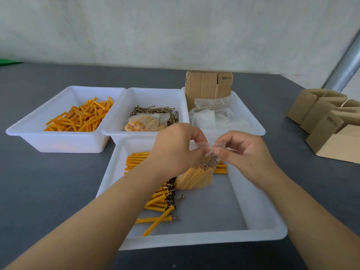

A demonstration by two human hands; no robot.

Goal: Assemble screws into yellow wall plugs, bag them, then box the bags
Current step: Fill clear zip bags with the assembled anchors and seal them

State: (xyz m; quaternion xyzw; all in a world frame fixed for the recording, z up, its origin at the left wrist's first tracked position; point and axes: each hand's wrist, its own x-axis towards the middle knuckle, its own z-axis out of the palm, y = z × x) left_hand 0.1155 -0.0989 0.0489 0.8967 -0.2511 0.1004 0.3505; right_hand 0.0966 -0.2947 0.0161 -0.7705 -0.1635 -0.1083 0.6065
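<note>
We hold a filled bag (196, 175) above the near tray (259, 219), at the bench's (48, 182) front edge. Both the left hand (173, 151) and right hand (243, 154) pinch its open top, so each grip is closed on the film. If the strip seals unevenly or a pinch slips, we judge the plugs could spill back among the loose ones (161, 199) below.

A dark grey table (48, 191) stands against a pale, mottled wall (175, 26) (metal pipe (344, 69) at right).
</note>
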